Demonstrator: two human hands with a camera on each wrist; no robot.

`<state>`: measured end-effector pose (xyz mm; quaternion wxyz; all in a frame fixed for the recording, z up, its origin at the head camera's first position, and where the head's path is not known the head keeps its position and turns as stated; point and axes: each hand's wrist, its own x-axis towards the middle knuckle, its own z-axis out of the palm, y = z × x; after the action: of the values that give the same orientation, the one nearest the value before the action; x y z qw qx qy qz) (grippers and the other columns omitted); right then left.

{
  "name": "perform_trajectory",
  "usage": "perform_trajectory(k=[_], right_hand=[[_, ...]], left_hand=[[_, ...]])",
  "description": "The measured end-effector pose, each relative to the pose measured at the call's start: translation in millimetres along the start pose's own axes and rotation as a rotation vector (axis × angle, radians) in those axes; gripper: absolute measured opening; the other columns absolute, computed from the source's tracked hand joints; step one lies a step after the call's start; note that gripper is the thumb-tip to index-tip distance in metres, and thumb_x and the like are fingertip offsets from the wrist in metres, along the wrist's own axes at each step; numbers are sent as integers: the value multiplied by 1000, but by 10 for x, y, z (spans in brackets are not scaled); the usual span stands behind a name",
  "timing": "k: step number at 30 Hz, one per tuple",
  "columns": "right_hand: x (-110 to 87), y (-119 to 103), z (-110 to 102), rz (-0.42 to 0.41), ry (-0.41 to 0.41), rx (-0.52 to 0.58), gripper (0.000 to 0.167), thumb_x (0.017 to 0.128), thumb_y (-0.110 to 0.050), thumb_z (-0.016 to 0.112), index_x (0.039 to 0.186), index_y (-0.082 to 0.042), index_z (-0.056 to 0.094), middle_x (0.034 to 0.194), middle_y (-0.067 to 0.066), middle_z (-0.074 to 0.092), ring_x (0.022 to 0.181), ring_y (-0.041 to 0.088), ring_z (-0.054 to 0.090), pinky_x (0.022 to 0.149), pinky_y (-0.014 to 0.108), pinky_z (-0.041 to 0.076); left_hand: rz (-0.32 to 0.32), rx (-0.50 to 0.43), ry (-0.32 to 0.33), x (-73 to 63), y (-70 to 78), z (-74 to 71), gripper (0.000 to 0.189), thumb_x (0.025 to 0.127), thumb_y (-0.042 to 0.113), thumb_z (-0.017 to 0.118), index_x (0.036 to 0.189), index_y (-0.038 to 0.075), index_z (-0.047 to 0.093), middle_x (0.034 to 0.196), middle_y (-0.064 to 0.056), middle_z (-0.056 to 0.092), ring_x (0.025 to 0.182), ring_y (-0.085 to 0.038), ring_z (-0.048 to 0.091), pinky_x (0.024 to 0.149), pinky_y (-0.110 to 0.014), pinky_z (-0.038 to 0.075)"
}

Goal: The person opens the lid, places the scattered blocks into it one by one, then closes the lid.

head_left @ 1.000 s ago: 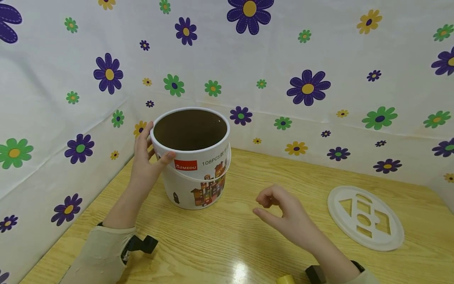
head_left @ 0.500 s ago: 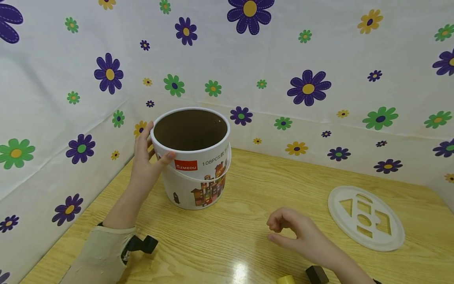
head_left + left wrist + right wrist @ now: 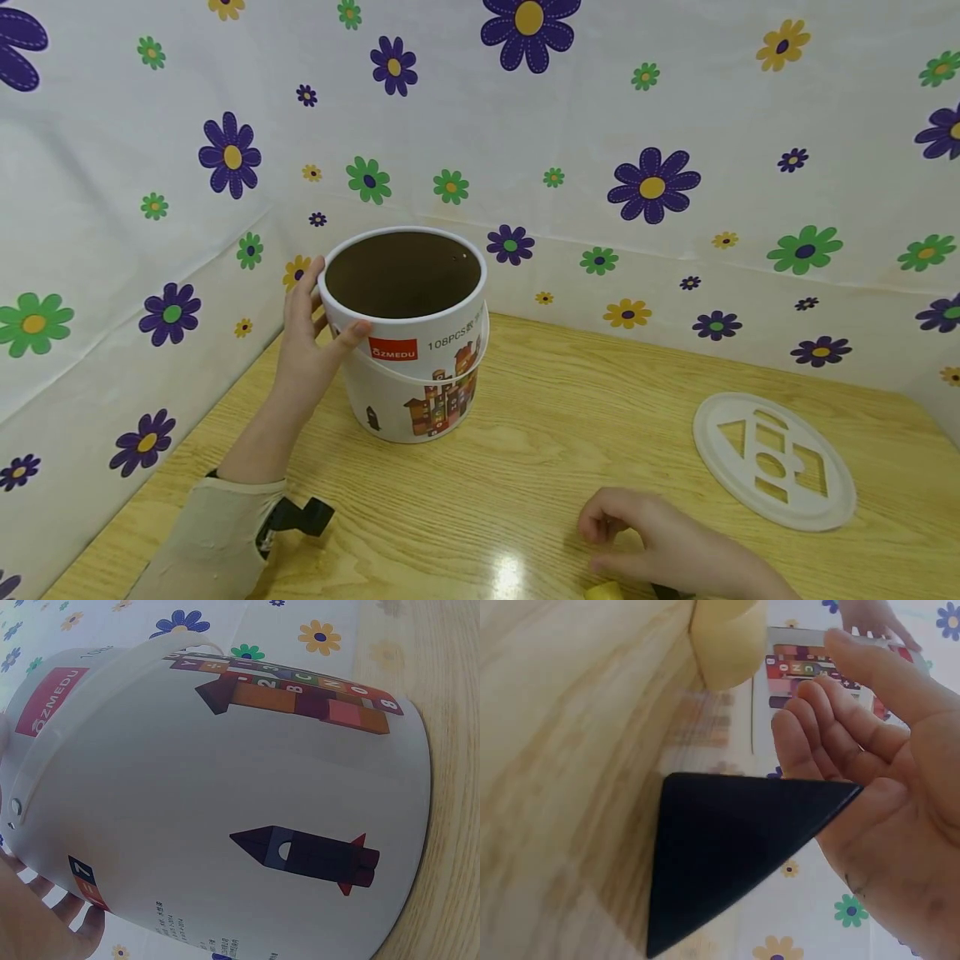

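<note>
A white bucket (image 3: 390, 396) with a dark open top, a red label and printed coloured blocks stands upright on the table. My left hand (image 3: 303, 354) holds its left side near the rim, thumb across the front and fingers behind. In the left wrist view those fingers curve round the printed wall. My right hand (image 3: 667, 542), fingers loosely bent and holding nothing, is low over the near table. Beneath it at the lower frame edge show a yellow cylinder block (image 3: 603, 592) and a black triangular block (image 3: 727, 847), which the right wrist view shows close beside the palm.
A white round lid (image 3: 821, 512) with cut-out shapes lies flat on the wooden table (image 3: 525, 400) at the right. White cloth (image 3: 570, 108) printed with flowers rises behind and to the left, close to the bucket.
My right hand has moved down and nearer in the head view, now overlapping the black block and reaching the yellow cylinder. The left hand and the bucket have stayed put.
</note>
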<state>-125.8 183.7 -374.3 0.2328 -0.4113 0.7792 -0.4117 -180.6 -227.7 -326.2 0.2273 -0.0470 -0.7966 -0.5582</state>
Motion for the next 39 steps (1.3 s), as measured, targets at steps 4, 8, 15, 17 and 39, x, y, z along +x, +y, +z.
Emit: perform_trajectory(k=[4, 8, 15, 17, 39], right_hand=[[-66, -12, 5, 106, -43, 16, 20, 90, -29, 67, 106, -20, 60, 97, -6, 60, 90, 12, 56, 76, 24, 48], [-113, -20, 30, 159, -70, 44, 23, 86, -27, 71, 105, -22, 60, 100, -6, 61, 94, 12, 55, 80, 24, 47], [-156, -39, 74, 245, -118, 144, 27, 84, -28, 73, 107, -21, 61, 106, -3, 62, 99, 12, 55, 82, 23, 47], [-155, -38, 81, 241, -124, 148, 27, 85, -30, 72, 108, -21, 61, 106, -3, 62, 98, 11, 55, 81, 23, 47], [-108, 12, 114, 103, -147, -2, 24, 84, -32, 73, 104, -26, 62, 101, -12, 59, 94, 5, 54, 77, 22, 48]], left_hand=[[7, -4, 0, 2, -4, 5, 83, 87, 38, 68, 152, 35, 16, 153, 4, 17, 138, -25, 23, 110, -51, 27], [8, -6, 2, 2, -8, 7, 84, 87, 38, 68, 152, 33, 15, 153, 4, 17, 138, -25, 23, 110, -51, 27], [6, -2, 1, 0, -13, 7, 85, 87, 37, 68, 153, 29, 15, 152, 3, 17, 138, -25, 23, 110, -51, 27], [7, -3, 2, 1, -13, 6, 85, 87, 38, 68, 153, 31, 15, 152, 3, 17, 138, -25, 23, 110, -51, 27], [-1, -2, -1, -8, 11, 2, 85, 87, 40, 68, 153, 33, 14, 152, 3, 17, 138, -24, 23, 110, -51, 27]])
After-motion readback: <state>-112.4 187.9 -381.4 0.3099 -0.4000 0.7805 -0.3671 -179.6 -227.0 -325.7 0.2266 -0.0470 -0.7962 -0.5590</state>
